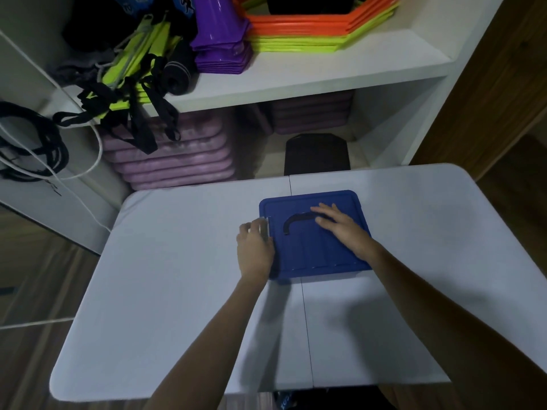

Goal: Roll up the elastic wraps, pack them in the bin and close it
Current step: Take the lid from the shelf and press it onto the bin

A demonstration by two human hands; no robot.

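A blue bin (pixel 307 250) stands on the white table (pixel 183 276), its blue lid on top with a black handle (pixel 294 221) lying flat. My right hand (pixel 340 229) lies flat on the lid, fingers straight, covering the handle's right end. My left hand (pixel 255 247) is at the bin's left edge, its fingers curled around a pale latch (pixel 265 229) there. No elastic wraps are visible; the bin's inside is hidden under the lid.
Behind the table stands a white shelf unit (pixel 296 81) with purple cones (pixel 222 39), orange and yellow rings (pixel 319 28), and black straps (pixel 142 113) hanging off its edge. Purple mats (pixel 174 161) are stacked below. Black cords (pixel 32 143) hang at the left.
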